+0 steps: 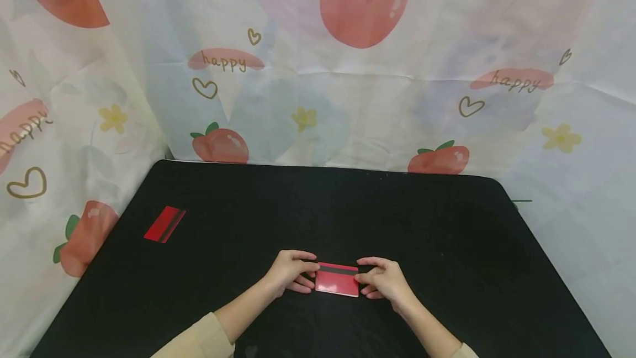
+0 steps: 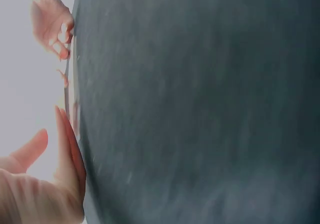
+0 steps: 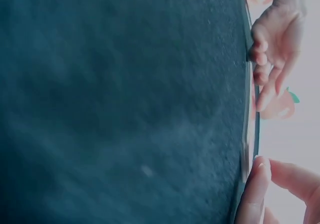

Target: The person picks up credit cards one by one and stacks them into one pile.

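Note:
A red card (image 1: pixel 337 280) with a dark stripe along its far edge lies on the black table between the two hands. My left hand (image 1: pixel 294 271) is at its left end, thumb tip at the far left corner and fingers beside the edge. At the right end, the thumb tip of my right hand (image 1: pixel 383 278) overlaps the card's edge, with the other fingers extended around that side. In the left wrist view, the left hand (image 2: pixel 55 174) has straight fingers and a thumb held apart. From the right wrist, the right hand's fingertips (image 3: pixel 260 170) show close to the card's end.
Another red card (image 1: pixel 165 224) with a dark stripe lies at the far left of the black table (image 1: pixel 447 225). A white cloth (image 1: pixel 372 104) printed with fruit, hearts and flowers hangs behind and beside the table.

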`<state>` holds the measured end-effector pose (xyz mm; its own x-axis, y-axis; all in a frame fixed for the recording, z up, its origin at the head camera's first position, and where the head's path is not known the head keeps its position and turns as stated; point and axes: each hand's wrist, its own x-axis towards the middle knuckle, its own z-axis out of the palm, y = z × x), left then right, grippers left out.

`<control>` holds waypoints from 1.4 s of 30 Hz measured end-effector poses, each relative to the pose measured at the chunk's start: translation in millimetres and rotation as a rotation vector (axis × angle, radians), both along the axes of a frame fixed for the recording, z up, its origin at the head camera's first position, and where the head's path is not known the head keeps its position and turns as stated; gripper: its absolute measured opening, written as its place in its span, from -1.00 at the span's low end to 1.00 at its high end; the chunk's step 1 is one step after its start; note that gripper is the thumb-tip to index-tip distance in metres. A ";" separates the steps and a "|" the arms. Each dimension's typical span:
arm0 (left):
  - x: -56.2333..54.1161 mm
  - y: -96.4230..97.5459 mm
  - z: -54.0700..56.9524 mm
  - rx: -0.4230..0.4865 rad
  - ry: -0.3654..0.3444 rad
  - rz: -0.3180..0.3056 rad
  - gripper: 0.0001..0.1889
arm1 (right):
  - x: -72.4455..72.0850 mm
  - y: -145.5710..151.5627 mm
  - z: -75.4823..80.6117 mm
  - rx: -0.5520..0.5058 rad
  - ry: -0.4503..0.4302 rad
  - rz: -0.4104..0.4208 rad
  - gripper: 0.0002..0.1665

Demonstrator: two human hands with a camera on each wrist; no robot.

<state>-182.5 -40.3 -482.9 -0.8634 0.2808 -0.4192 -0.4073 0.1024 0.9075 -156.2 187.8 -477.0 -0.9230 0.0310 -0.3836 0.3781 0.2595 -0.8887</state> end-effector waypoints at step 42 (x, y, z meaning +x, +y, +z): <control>-22.4 -252.5 20.4 0.143 0.111 0.481 -0.59 | -90.0 -147.0 44.3 -0.311 -0.060 0.318 -0.46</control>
<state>-204.9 -292.9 -462.6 -0.9460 -0.1113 -0.3044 -0.2786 -0.2008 0.9392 -246.2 40.8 -432.7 -0.8440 -0.3756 -0.3830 0.3760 0.0950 -0.9217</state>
